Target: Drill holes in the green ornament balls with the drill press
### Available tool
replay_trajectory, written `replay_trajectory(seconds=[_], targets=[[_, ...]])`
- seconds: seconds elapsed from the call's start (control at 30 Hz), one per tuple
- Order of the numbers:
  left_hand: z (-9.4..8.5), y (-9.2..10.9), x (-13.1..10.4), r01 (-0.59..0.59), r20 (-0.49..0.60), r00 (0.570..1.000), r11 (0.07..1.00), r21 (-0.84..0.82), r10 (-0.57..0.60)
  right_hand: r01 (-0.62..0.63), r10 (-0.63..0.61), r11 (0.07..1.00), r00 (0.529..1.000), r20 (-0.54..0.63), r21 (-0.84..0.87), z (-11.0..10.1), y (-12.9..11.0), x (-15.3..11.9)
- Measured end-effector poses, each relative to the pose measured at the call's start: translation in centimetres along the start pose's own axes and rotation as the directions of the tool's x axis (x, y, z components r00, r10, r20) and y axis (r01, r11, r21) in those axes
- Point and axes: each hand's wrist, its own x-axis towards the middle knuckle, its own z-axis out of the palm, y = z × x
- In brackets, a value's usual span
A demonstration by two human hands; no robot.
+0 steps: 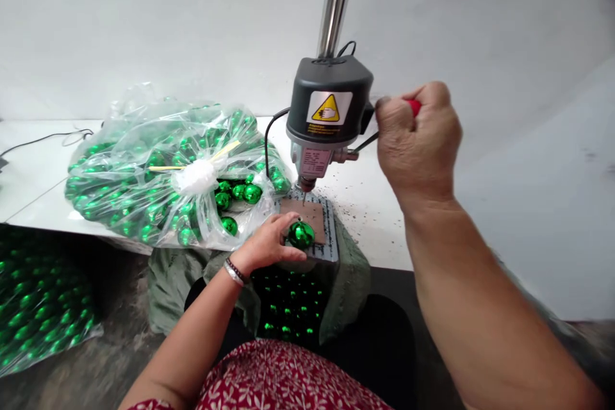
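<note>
Near the middle, my left hand holds a shiny green ball between thumb and fingers, over the front of the drill's base. Wrapped round the red-tipped lever of a small drill press is my right hand, raised at the right. The thin drill bit points down just behind the ball, apart from it. Under the bit lies a brown board on the grey metal base.
A torn clear bag of green balls fills the white table's left part. Another bag sits at lower left. More green balls lie below the base, between green cloth. Dark chips dot the table.
</note>
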Motion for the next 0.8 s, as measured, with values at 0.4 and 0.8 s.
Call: replay_trajectory(seconds=[0.4, 0.8], targets=[[-6.5, -4.9, 5.4, 0.317, -0.269, 0.940, 0.831, 0.458, -0.210, -0.041, 0.041, 0.999, 0.999, -0.026, 0.011, 0.1, 0.0, -0.4], [-6.2, -2.2, 0.7, 0.164, -0.285, 0.938, 0.977, -0.134, -0.196, 0.037, -0.034, 0.992, 0.999, -0.021, 0.122, 0.6, 1.2, -0.4]])
